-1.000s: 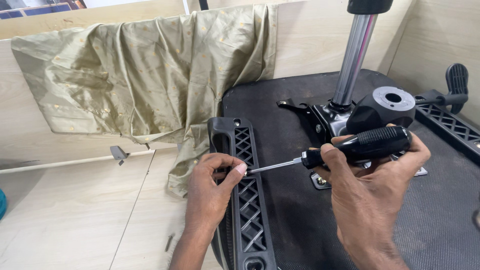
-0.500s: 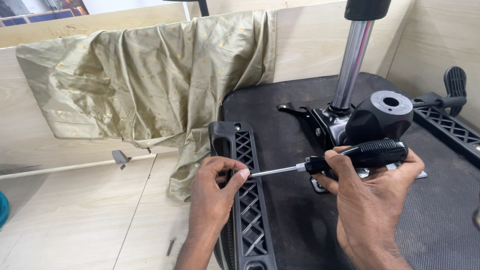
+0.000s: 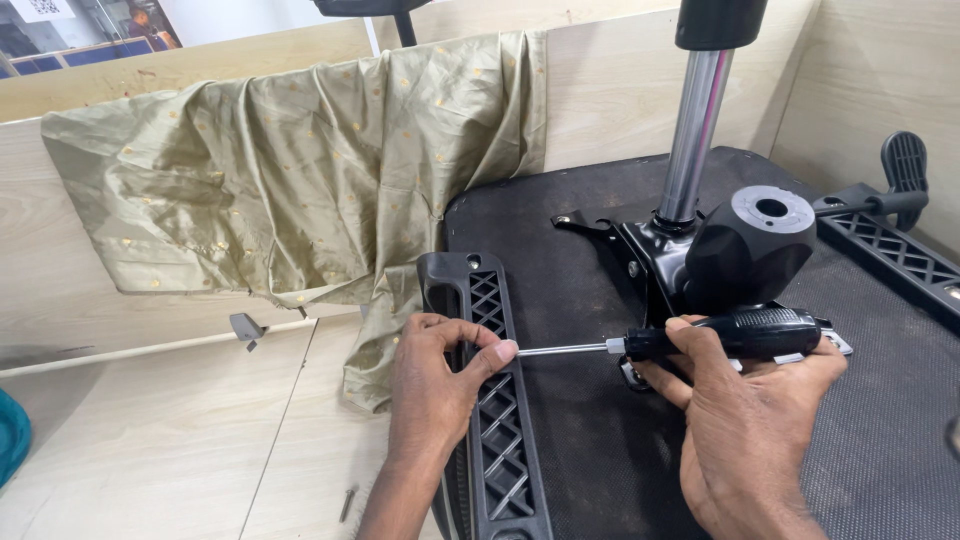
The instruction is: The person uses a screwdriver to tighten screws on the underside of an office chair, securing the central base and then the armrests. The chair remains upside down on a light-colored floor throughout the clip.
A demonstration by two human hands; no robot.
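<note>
Teal object (image 3: 10, 440) — a sliver at the far left edge, kind not discernible.

Olive-gold cloth (image 3: 290, 180) — draped over the pale wooden panel (image 3: 60, 290), dotted with small gold spots, its lower corner hanging down beside the armrest.

Small grey metal bracket (image 3: 245, 326) — fixed at the panel seam, below the cloth.

Loose screw (image 3: 347, 502) — lying on the wooden floor boards, just left of the left forearm.

Left hand (image 3: 435, 385) — fingers curled, resting on the black lattice armrest (image 3: 495, 420); thumb and forefinger pinch together at the screwdriver tip, possibly steadying a screw, though the spot is hidden.

Screwdriver (image 3: 700, 338) — held level, bare metal shaft pointing left to the armrest's inner edge, black handle to the right.

Right hand (image 3: 750, 420) — clenched round the screwdriver handle, fingers wrapped over the top.

Upturned chair seat (image 3: 580, 450) — black fabric underside, carrying the armrest on its left edge.

Black tilt mechanism (image 3: 750, 245) — just behind the handle, with the chrome gas column (image 3: 692, 130) rising upright from it.

Second armrest (image 3: 890, 250) — at the right edge.
</note>
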